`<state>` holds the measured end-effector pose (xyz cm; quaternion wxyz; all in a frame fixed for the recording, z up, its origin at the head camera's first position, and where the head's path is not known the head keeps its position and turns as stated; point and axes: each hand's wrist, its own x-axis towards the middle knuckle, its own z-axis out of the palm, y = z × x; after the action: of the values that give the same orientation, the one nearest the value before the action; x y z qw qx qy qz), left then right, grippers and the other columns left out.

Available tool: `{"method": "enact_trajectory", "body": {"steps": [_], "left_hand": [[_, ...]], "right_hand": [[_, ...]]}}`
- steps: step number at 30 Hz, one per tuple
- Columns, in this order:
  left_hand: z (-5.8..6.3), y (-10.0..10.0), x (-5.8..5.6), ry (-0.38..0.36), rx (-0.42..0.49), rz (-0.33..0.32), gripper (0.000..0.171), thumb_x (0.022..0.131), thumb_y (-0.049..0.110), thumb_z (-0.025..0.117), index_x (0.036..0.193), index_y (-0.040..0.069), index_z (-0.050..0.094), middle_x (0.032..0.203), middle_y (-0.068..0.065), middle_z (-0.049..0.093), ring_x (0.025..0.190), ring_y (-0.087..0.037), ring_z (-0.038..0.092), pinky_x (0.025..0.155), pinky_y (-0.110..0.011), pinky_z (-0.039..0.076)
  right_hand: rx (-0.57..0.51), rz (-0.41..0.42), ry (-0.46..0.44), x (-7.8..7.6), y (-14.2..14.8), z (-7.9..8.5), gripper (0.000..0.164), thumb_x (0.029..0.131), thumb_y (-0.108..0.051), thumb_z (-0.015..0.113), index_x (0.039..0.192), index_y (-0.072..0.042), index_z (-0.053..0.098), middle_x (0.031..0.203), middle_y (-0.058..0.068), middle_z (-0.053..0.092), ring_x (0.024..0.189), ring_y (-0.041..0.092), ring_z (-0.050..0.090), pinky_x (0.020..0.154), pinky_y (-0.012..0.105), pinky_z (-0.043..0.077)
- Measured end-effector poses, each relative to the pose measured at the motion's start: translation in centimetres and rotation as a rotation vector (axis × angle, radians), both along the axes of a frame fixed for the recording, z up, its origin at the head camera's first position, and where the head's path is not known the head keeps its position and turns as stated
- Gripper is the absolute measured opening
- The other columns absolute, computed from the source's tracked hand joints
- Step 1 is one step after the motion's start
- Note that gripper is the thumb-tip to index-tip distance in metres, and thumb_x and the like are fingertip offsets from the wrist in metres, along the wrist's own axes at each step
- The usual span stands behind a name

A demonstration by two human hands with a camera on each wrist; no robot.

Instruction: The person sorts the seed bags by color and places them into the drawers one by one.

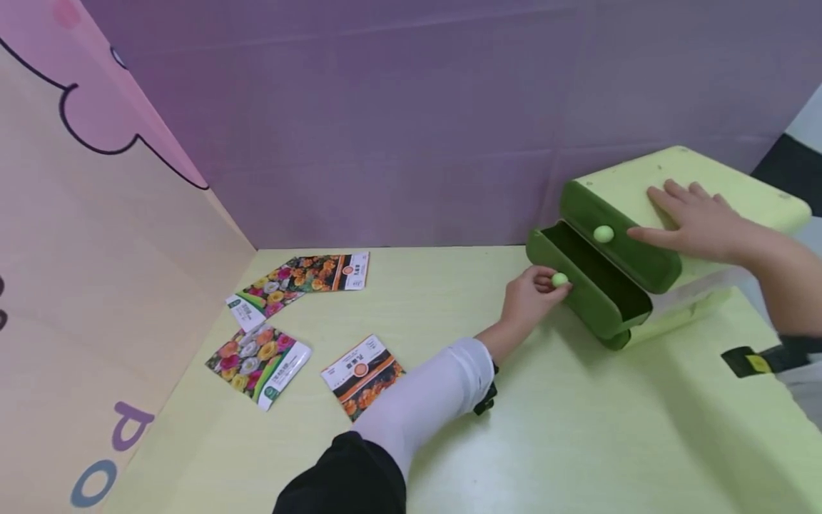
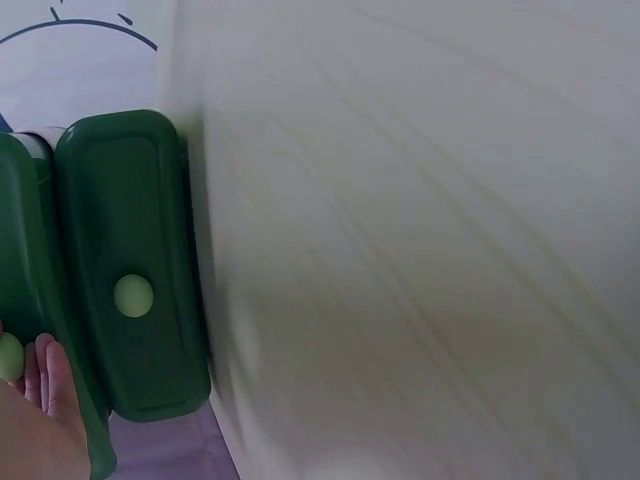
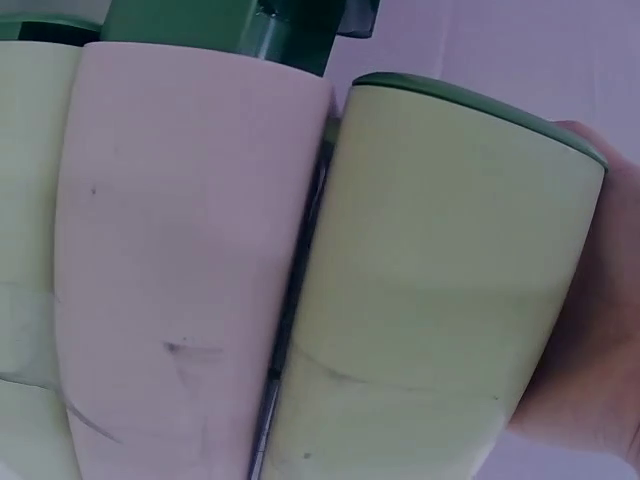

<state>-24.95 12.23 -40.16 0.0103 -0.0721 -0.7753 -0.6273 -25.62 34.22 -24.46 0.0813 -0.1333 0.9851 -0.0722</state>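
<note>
A small drawer cabinet with a pale yellow-green top and green drawer fronts stands at the right. One drawer is pulled out, and its visible inside is dark green. My left hand pinches that drawer's round light-green knob. My right hand rests on the cabinet top with fingers spread, its thumb over the edge by the upper drawer's knob. In the left wrist view the lowest drawer front is closed. The right wrist view shows the cabinet's side, with a pinkish middle tier.
Flower-picture packets lie on the table's left: two overlapping packets at the back, a rose-coloured packet in front of them, and an orange-flower packet partly behind my left sleeve. A purple wall rises behind the table.
</note>
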Motion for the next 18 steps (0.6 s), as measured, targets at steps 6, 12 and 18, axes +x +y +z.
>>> {"method": "enact_trajectory", "body": {"steps": [6, 12, 18], "left_hand": [[0.0, -0.8, 0.2, 0.006, -0.002, -0.010, 0.025, 0.082, 0.017, 0.079, 0.102, 0.006, 0.068, 0.089, -0.005, 0.071, 0.073, 0.002, 0.059, 0.066, -0.008, 0.048], [-0.2, -1.2, 0.3, -0.004, -0.006, 0.001, 0.025, 0.081, 0.017, 0.079, 0.101, 0.007, 0.068, 0.089, -0.003, 0.071, 0.073, 0.002, 0.060, 0.066, -0.009, 0.048], [-0.1, -1.8, 0.4, 0.004, -0.022, -0.019, 0.025, 0.081, 0.017, 0.079, 0.101, 0.007, 0.067, 0.089, -0.005, 0.071, 0.074, 0.001, 0.061, 0.066, -0.008, 0.049]], "right_hand": [[-0.011, -0.005, 0.014, -0.1, 0.2, -0.4, 0.088, 0.100, -0.055, 0.034, 0.151, 0.007, -0.001, 0.150, 0.040, -0.010, 0.133, 0.065, -0.012, 0.104, 0.077, -0.006], [-0.004, 0.002, 0.007, -0.1, 0.3, -0.3, 0.086, 0.101, -0.055, 0.031, 0.151, 0.006, -0.003, 0.151, 0.039, -0.012, 0.133, 0.063, -0.014, 0.105, 0.076, -0.007], [-0.008, -0.005, 0.002, 0.0, 0.4, -0.3, 0.086, 0.101, -0.054, 0.031, 0.151, 0.006, -0.004, 0.150, 0.039, -0.014, 0.134, 0.063, -0.015, 0.105, 0.076, -0.008]]}}
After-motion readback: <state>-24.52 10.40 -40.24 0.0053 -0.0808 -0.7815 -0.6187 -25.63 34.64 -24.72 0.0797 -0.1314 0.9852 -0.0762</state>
